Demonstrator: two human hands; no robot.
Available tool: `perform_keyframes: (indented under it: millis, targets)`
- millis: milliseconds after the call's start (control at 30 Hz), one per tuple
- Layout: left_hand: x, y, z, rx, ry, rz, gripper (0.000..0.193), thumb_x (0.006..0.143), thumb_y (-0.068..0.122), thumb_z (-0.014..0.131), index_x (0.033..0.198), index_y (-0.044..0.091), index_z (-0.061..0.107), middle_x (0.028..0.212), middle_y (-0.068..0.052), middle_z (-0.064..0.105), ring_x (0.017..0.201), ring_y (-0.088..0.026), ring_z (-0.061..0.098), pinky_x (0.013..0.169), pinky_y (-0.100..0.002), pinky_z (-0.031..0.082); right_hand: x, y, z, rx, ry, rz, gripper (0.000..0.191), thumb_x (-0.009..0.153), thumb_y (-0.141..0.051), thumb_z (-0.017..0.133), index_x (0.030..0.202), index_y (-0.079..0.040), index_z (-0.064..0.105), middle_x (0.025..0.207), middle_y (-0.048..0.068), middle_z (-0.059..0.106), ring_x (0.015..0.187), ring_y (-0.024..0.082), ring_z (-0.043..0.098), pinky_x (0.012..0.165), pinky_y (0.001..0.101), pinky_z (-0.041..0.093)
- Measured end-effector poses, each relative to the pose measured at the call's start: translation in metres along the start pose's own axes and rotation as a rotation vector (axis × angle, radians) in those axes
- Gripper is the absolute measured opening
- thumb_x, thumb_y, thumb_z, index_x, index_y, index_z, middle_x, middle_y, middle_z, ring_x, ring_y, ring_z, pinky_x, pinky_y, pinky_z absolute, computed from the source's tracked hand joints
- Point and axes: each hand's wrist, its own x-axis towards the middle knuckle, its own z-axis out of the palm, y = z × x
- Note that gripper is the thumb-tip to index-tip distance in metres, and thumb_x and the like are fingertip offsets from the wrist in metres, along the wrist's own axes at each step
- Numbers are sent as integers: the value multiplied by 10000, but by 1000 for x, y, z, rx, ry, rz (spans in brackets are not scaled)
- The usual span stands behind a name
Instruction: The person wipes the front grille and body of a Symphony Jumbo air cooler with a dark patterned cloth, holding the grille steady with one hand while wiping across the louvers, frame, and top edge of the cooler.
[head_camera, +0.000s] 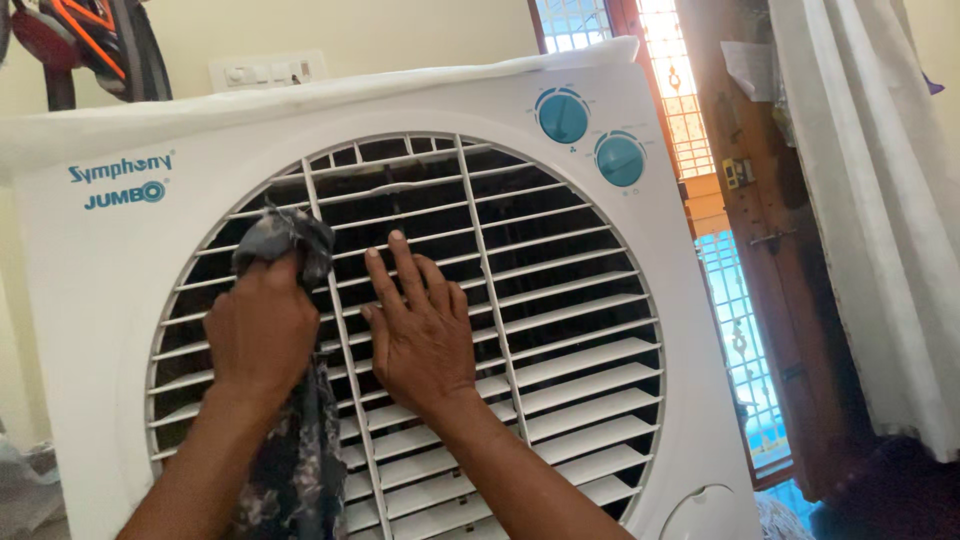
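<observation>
While flat, right hand on grille

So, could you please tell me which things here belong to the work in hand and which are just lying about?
In use:
- left hand gripping a dark patterned cloth
- right hand flat on the air cooler's round louvred grille

Lying about:
- two teal knobs
- wall switch panel
- white curtain
- wooden door

Left hand fisted with fingers curled tight, right hand flat, fingers extended upward, both forearms raised
</observation>
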Motion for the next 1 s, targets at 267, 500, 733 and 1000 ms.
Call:
perform_keyframes:
  millis: [267, 500, 733, 1000]
  targets:
    - [45, -23, -59, 365, -410, 34, 354, 983, 131, 456, 1275, 190, 647, 1112, -153, 754, 942, -386, 754, 798, -528, 598, -2, 5, 2, 28, -31, 18, 558, 1037, -302, 521, 1566, -139, 451, 1683, 110, 338, 1443, 297, 397, 1128, 448, 310]
    - [45, 0, -30, 172, -333, -26, 378, 939, 158, 544, 1285, 141, 696, 1122, -220, 754, 1025, -399, 733, 929, -506, 574, -1, 5, 1, 14, -18, 15, 559, 1035, -294, 523, 1562, -119, 458, 1688, 111, 336, 1443, 304, 397, 1134, 445, 319]
    - [46, -27, -42, 261, -479, -84, 462, 929, 141, 510, 1353, 249, 658, 1085, -178, 775, 936, -371, 776, 854, -508, 599, -1, 9, 2, 54, -11, 12, 553, 1046, -300, 522, 1569, -134, 453, 1684, 91, 345, 1430, 291, 404, 1128, 450, 321]
    - [43, -15, -20, -20, -181, 53, 402, 898, 156, 574, 1278, 131, 704, 1054, -273, 735, 979, -434, 711, 916, -545, 556, -1, 7, 1, 20, -8, 31, 566, 1039, -302, 523, 1575, -138, 444, 1693, 84, 348, 1447, 288, 402, 1153, 447, 318]
